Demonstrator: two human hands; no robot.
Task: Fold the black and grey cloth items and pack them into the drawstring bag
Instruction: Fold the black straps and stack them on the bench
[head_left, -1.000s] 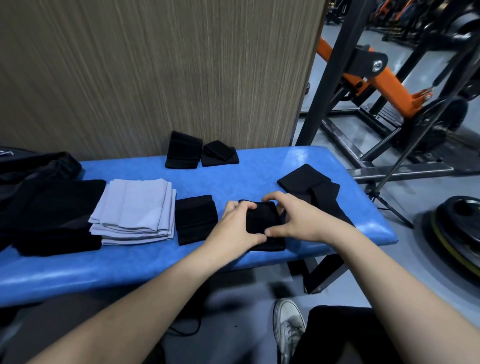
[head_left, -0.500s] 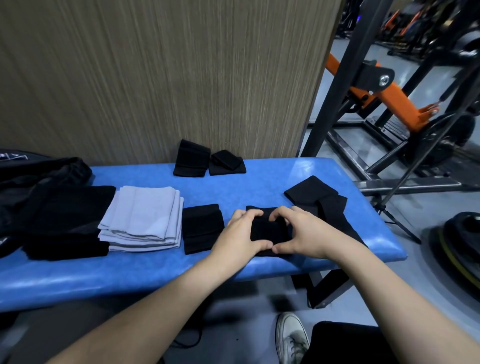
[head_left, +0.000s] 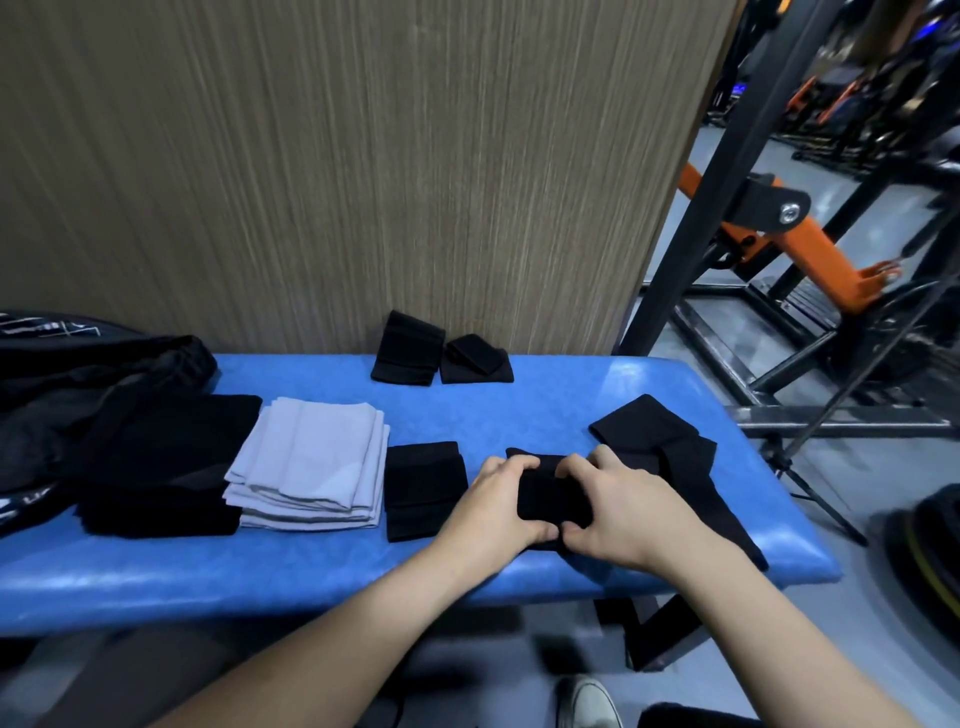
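A small black cloth (head_left: 551, 498) lies folded on the blue bench (head_left: 322, 577), pinched from both sides. My left hand (head_left: 493, 501) grips its left edge and my right hand (head_left: 621, 506) grips its right edge, thumbs meeting at the near side. A folded black cloth (head_left: 423, 488) sits just left of it, then a folded grey stack (head_left: 311, 462) and a large black folded pile (head_left: 166, 467). The black drawstring bag (head_left: 78, 364) slumps at the far left. Unfolded black cloths (head_left: 670, 452) lie to the right.
Two small folded black pieces (head_left: 408, 348) (head_left: 475, 358) rest at the back against a wood-grain panel (head_left: 363, 156). Black and orange gym frames (head_left: 779, 244) stand on the right. A weight plate (head_left: 930, 561) lies on the floor, my shoe (head_left: 587, 701) below the bench.
Both hands have closed tighter around the small black cloth, pressing it into a more compact fold. The camera has tilted slightly upward; other items stay put.
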